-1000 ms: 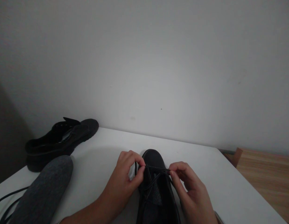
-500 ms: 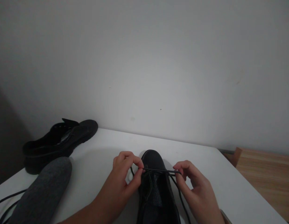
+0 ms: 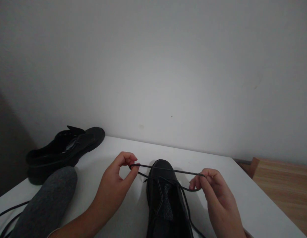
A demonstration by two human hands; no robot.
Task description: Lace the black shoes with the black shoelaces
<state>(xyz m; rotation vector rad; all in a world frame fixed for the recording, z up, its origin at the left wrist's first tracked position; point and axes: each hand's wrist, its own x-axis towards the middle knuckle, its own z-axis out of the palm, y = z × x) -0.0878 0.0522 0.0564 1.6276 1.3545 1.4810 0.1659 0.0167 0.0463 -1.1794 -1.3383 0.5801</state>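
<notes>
Pinched by the left hand (image 3: 115,181) and right hand (image 3: 220,195), a thin black cord lace (image 3: 168,169) stretches above a black leather-like shoe (image 3: 154,201) on a flat white tabletop (image 3: 98,172). Inside the shoe's opening sits a textured dark tongue (image 3: 167,205); a rounded grey felt-like piece (image 3: 50,200) lies outside, near a second black shoe (image 3: 55,162).

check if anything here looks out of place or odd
The far black shoe at left has an eyelet flap sticking up instead of lying flat, and a grey insole lies in front of it, outside any shoe. A small dark speck marks the wall.
</notes>
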